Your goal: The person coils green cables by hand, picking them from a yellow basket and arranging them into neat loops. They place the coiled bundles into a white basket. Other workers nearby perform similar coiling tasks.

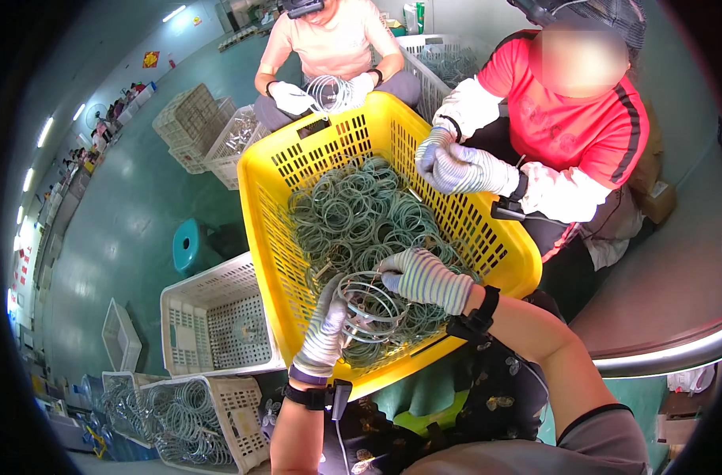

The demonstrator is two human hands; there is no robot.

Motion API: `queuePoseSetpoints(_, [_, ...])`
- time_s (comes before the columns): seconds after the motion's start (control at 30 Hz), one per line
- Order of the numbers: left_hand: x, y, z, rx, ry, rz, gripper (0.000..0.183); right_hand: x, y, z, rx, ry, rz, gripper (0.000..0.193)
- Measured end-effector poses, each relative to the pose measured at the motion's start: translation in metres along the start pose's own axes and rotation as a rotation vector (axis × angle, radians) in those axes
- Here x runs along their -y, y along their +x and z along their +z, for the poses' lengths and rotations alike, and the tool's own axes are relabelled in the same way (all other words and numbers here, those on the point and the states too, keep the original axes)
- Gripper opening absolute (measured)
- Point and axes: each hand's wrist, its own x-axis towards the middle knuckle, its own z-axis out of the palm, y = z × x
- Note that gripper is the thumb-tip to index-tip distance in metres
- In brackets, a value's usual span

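Note:
My left hand (323, 336), in a striped work glove, is closed on the side of a small bunch of silvery wire rings (388, 323). These rings are held over the near part of a big yellow basket (258, 229). At their upper edge my right hand (428, 281), gloved alike, has its fingertips pinched together on a ring. Below both hands, a tangled heap of grey-green wire rings (337, 210) fills the basket's bottom. Thin clips or joints on the rings are too small to make out.
Across the basket, one person's gloved hands (468, 168) meet at the right rim; another person holds a ring coil (329, 93) at the far rim. A white crate (218, 277) stands left, above a crate of rings (191, 419). A teal stool (191, 247) stands beyond.

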Motion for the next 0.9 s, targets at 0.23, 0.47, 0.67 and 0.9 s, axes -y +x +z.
queuePoseSetpoints(0.23, [-0.014, 0.001, 0.008, 0.081, -0.063, -0.079, 0.083, -0.014, 0.004, 0.012, 0.013, 0.132, -0.005, 0.030])
queuePoseSetpoints(0.47, [-0.003, 0.006, 0.005, 0.045, -0.135, -0.018, 0.084, -0.012, 0.005, 0.017, 0.042, 0.513, 0.119, 0.025])
queuePoseSetpoints(0.67, [0.001, 0.011, -0.002, -0.004, -0.208, -0.021, 0.088, 0.000, 0.002, 0.011, 0.081, 0.751, 0.143, 0.026])
queuePoseSetpoints(0.9, [0.000, 0.013, 0.002, -0.013, -0.272, -0.021, 0.083, 0.014, -0.011, -0.007, 0.117, 0.847, 0.214, 0.031])
